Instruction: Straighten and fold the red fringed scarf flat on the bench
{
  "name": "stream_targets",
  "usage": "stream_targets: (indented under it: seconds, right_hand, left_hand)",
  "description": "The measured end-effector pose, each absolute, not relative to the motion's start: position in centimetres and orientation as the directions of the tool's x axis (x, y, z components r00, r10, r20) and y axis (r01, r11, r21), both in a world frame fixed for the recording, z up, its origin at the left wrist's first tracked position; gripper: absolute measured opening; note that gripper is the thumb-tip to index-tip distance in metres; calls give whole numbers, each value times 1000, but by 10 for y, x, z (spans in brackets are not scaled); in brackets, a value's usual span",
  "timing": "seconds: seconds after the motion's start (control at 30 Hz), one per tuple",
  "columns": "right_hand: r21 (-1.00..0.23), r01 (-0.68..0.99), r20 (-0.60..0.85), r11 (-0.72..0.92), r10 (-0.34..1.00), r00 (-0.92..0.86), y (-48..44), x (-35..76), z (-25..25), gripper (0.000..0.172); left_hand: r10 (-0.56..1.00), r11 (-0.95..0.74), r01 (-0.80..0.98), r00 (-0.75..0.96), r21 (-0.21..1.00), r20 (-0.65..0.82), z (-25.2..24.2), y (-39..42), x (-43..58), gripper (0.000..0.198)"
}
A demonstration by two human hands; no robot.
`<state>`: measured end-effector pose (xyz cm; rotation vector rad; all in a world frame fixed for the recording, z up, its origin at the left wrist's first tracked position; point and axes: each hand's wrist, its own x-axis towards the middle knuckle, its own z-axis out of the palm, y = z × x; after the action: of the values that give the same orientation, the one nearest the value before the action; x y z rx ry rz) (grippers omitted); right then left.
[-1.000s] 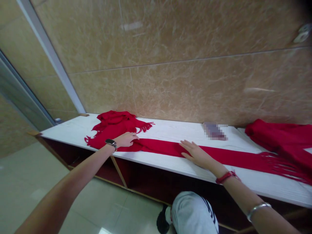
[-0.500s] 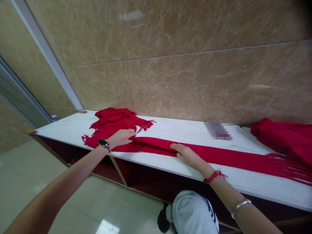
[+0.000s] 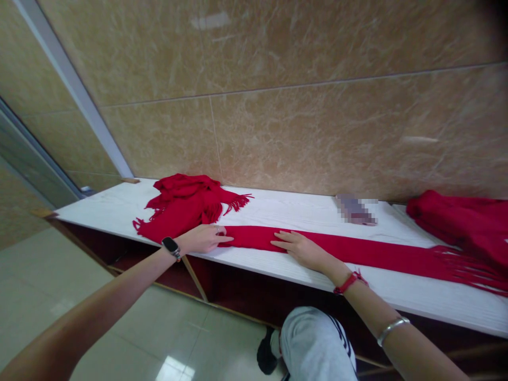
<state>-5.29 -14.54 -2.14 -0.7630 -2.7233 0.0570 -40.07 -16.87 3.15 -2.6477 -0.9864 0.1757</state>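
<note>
A long red scarf with fringed ends lies stretched along a white shelf top. My left hand rests flat on the scarf near its left part, fingers stretched out and pointing right. My right hand lies flat on the scarf a little to the right, fingers extended toward the left hand. A crumpled red scarf sits behind my left hand, its fringe spread toward the wall.
Another red scarf is heaped at the far right of the shelf. A small blurred flat object lies near the marble wall. My knee in light trousers shows below the shelf edge, above a glossy tiled floor.
My right hand has slid left along the scarf toward my left hand. My left hand has shifted slightly forward and right. The scarf stays flat on the shelf.
</note>
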Motion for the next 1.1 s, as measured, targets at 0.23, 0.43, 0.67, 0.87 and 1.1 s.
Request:
stream_targets:
  seconds: [0.23, 0.43, 0.67, 0.87, 1.1]
  right_hand:
    - [-175, 508, 252, 844, 537, -805, -146, -49, -21, 43]
    - [-178, 500, 252, 848, 530, -809, -145, -45, -23, 42]
    - [-123, 553, 209, 824, 566, -798, -149, -46, -21, 42]
    - [-136, 558, 225, 819, 574, -787, -150, -46, -21, 41]
    - [-130, 560, 215, 818, 574, -790, -149, -45, -22, 42]
  left_hand:
    - [700, -672, 651, 714, -354, -16, 20, -174, -410, 57]
    - [737, -644, 712, 676, -280, 25, 18, -178, -418, 62]
    - [717, -649, 683, 696, -335, 31, 16, -174, -430, 66]
    - [650, -737, 619, 760, -273, -32, 39, -180, -411, 58]
    - [669, -732, 673, 739, -105, 79, 42, -149, -319, 39]
